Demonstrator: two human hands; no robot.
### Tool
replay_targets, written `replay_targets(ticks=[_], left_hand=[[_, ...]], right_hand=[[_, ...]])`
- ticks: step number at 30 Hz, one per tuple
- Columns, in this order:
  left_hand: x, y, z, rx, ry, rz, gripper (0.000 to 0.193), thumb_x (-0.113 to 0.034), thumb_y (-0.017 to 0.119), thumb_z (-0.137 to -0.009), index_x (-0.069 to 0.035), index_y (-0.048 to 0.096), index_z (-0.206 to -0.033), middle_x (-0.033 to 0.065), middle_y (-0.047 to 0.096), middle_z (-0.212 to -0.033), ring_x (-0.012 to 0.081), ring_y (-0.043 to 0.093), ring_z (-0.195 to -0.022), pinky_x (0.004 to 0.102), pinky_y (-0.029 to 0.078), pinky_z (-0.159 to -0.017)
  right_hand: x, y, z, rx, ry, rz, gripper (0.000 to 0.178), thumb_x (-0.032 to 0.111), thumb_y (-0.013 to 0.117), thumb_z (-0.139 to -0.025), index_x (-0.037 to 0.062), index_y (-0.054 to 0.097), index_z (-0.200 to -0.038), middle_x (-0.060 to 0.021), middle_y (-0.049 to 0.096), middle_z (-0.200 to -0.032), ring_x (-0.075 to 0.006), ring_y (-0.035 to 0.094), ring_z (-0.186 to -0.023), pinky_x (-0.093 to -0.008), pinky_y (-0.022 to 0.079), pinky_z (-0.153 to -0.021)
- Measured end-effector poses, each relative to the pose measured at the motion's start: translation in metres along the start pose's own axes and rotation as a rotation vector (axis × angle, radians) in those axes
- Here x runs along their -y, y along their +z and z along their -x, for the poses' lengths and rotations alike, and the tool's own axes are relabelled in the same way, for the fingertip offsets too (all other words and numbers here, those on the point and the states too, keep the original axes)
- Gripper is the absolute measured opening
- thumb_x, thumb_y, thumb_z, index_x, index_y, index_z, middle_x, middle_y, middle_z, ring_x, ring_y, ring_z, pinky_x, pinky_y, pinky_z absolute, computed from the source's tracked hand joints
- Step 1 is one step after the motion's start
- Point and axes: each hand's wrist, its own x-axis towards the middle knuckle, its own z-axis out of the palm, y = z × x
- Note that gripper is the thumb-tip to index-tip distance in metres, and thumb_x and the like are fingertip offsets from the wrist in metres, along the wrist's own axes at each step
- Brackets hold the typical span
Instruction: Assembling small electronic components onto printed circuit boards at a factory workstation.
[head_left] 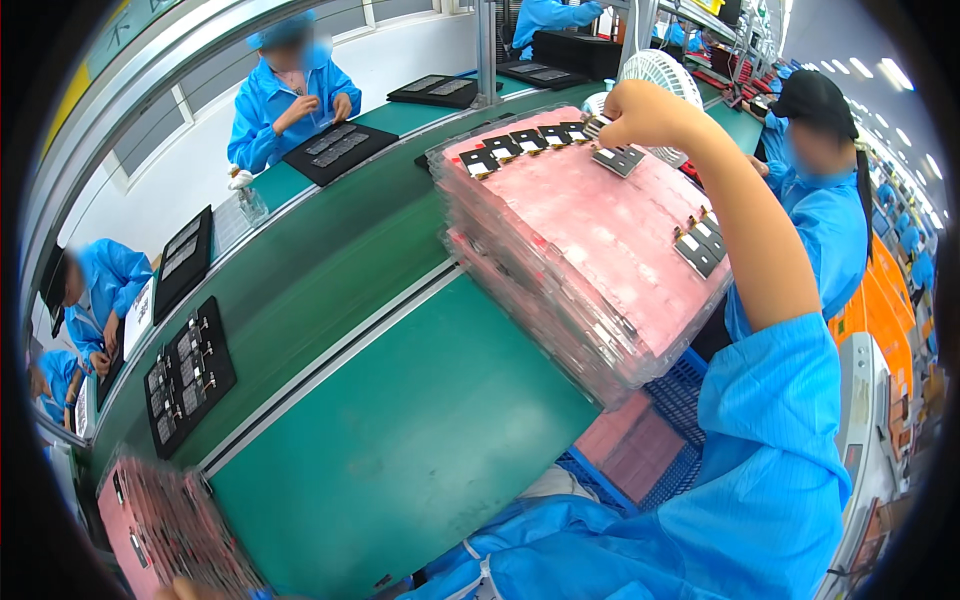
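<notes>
My right hand (645, 112) reaches over the far edge of a tall stack of clear plastic trays with pink sheets (600, 255). Its fingers are closed, pinching what looks like a small flat dark part (596, 126). Just below them, a flat black part with pale patches (618, 160) lies on the pink top. A row of similar black parts (515, 146) runs along the far edge, and several more black parts (703, 243) sit near the right edge. Only a bit of my left hand (185, 590) shows at the bottom, beside a second stack of pink trays (165, 520); its fingers are mostly hidden.
A green work surface (400, 420) lies before me, with a green conveyor (330, 260) beyond. Black pads with parts (188, 375) rest along it. Co-workers in blue (290, 90) work across and at right. A blue basket (690, 470) holds pink trays; a white fan (662, 75) stands behind the stack.
</notes>
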Motion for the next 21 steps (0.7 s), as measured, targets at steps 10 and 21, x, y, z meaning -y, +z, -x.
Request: replay_targets(ticks=[10, 21], left_hand=[[0.067, -0.019, 0.007, -0.056, -0.32, 0.057, 0.03, -0.032, 0.071, -0.084, -0.015, 0.047, -0.082, -0.0006, 0.04, -0.079, 0.0118, 0.037, -0.073, 0.0278, 0.03, -0.069], [0.076, -0.038, 0.012, -0.091, -0.376, 0.111, 0.028, -0.03, 0.067, -0.088, -0.012, 0.046, -0.087, 0.0012, 0.039, -0.081, 0.0133, 0.036, -0.074, 0.0291, 0.031, -0.071]], right_hand=[[-0.007, 0.011, -0.001, 0.2, 0.181, 0.105, 0.046, 0.038, 0.071, -0.063, -0.0036, 0.071, -0.082, -0.0196, 0.068, -0.081, -0.0285, 0.066, -0.076, -0.0361, 0.05, -0.063], [-0.011, 0.016, -0.004, 0.181, 0.192, 0.072, 0.04, 0.034, 0.069, -0.062, -0.004, 0.069, -0.075, -0.0166, 0.066, -0.07, -0.0253, 0.063, -0.065, -0.0349, 0.047, -0.059]])
